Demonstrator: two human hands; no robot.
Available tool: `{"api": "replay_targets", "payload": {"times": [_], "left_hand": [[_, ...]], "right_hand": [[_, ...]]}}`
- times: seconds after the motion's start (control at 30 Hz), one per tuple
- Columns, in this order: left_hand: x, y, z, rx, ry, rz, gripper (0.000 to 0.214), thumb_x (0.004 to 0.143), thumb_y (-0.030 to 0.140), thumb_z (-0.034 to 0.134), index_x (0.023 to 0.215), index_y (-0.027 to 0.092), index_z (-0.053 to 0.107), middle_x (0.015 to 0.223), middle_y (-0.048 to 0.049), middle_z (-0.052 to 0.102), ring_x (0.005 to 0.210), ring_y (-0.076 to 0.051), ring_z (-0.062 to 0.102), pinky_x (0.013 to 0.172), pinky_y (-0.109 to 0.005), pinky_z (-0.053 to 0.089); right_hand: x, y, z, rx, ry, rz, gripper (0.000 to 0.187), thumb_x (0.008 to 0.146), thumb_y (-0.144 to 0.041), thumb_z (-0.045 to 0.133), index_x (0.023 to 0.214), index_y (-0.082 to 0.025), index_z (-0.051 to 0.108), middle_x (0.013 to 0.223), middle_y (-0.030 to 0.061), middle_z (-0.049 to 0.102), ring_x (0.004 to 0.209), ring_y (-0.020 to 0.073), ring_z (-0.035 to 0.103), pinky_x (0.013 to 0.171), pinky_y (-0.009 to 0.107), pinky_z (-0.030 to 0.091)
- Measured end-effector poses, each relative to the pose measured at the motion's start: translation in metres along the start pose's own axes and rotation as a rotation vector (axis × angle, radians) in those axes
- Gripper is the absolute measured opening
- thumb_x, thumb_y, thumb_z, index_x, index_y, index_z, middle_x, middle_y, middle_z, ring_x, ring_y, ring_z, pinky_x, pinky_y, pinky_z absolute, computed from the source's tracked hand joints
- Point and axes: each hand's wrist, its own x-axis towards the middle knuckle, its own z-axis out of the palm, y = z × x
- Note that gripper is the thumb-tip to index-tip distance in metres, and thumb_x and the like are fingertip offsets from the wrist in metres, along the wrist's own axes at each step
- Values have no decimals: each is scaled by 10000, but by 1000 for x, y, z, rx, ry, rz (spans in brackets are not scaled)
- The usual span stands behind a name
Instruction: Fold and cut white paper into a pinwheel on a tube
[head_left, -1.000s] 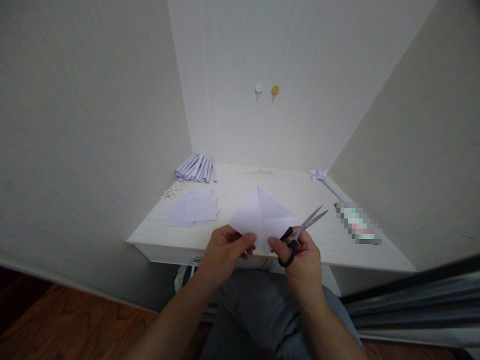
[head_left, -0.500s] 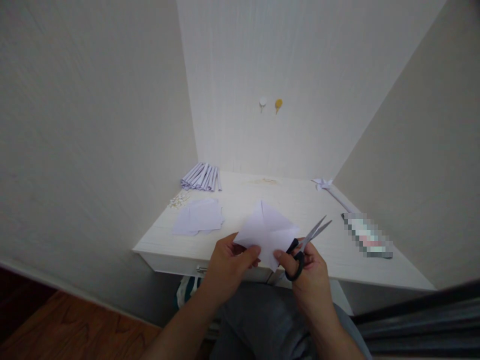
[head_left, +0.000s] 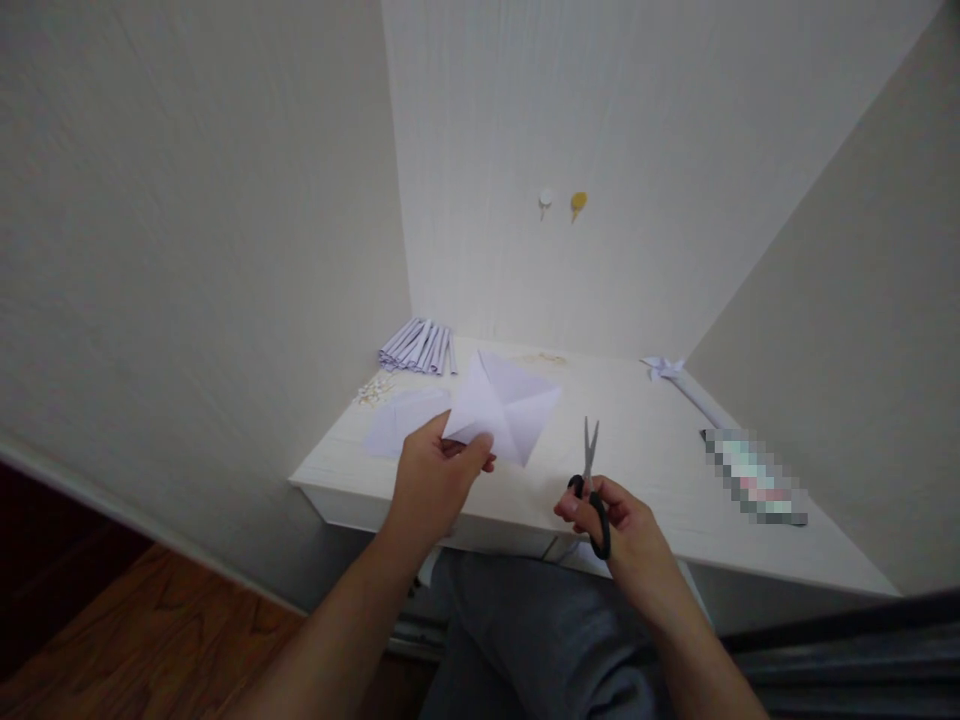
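My left hand pinches the near corner of a creased white paper square and holds it up over the white desk. My right hand grips black-handled scissors by the loops. Their blades point away from me and stand slightly apart. The scissors are off to the right of the paper and do not touch it.
On the desk's left lie flat paper sheets, a bundle of rolled paper tubes and small pale bits. At the right are a paper pinwheel on a stick and a blurred-out flat item. Walls enclose three sides; my grey-trousered lap is below.
My right hand let go of the paper and drew the scissors away to the right, blades now pointing ahead. My left hand lifted the paper up and left.
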Motion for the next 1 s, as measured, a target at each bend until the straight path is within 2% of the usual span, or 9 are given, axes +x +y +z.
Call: {"api": "replay_targets", "payload": {"times": [0.2,0.3,0.63,1.0], "left_hand": [[5,15,-7,-60,66,34,131,696,235,720,776,153,656,582,20,678,513,-133,628,511,-220,505],[2,15,-7,-44,56,53,109,713,226,712,774,156,656,590,19,677,531,-135,634,522,-220,518],[-5,8,0,-46,4,31,89,728,223,709,749,167,642,609,22,665,555,-139,639,551,-234,543],[-8,9,-1,-85,-20,9,94,720,206,715,752,151,646,582,18,670,520,-125,628,507,-207,507]], "right_hand": [[-10,2,11,-25,-295,93,356,704,-445,829,762,-175,605,687,-26,579,614,121,474,562,247,345],[-13,4,15,-75,-365,122,365,717,-443,824,776,-181,577,681,-35,555,589,110,428,535,248,305],[-16,-2,20,-94,-352,122,380,688,-427,826,683,-198,523,601,-46,516,573,115,419,521,248,295],[-17,-1,21,-25,-356,146,431,656,-405,848,657,-208,464,581,-71,455,551,93,357,502,239,244]]}}
